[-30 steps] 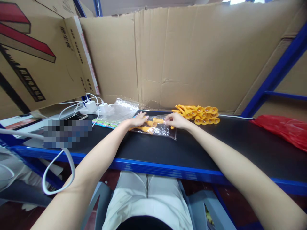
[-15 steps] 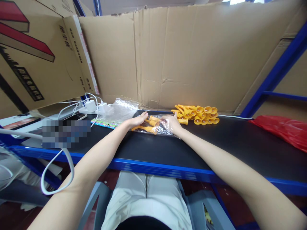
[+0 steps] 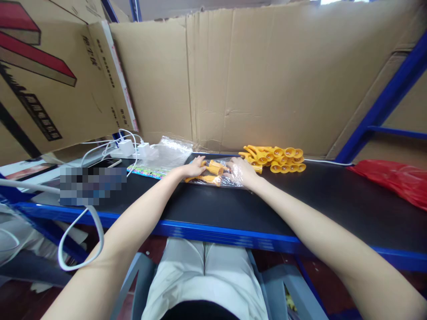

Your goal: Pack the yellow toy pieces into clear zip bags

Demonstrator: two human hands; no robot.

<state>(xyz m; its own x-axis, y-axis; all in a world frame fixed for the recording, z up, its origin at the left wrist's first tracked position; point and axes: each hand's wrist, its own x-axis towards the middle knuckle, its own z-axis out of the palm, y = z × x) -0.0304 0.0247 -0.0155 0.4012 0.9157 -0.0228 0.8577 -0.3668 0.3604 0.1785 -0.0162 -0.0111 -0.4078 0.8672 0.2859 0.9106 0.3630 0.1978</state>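
A clear plastic bag point(image 3: 227, 181) lies flat on the black tabletop in front of me, with a few yellow plastic horn-shaped pieces point(image 3: 213, 168) showing through it. At the bag's left end my left hand point(image 3: 194, 169) has its thumb and fingers about the narrow ends of the pieces. My right hand point(image 3: 245, 172) reaches in at the right end, fingers stretched out and apart, with film over part of it. Just behind that hand sits a pile of the same yellow pieces point(image 3: 278, 156), flared ends towards me.
Left of the hands lie more clear plastic film point(image 3: 175, 151), a colourful strip point(image 3: 147, 172), a power strip with white chargers point(image 3: 125, 149) and a phone point(image 3: 108, 163). A white cable point(image 3: 96, 222) loops over my left forearm. Red plastic point(image 3: 390, 180) lies right; cardboard point(image 3: 267, 80) stands behind.
My right hand has spread its fingers over the bag's right end. My left hand's fingers have shifted slightly on the pieces, which have turned a little.
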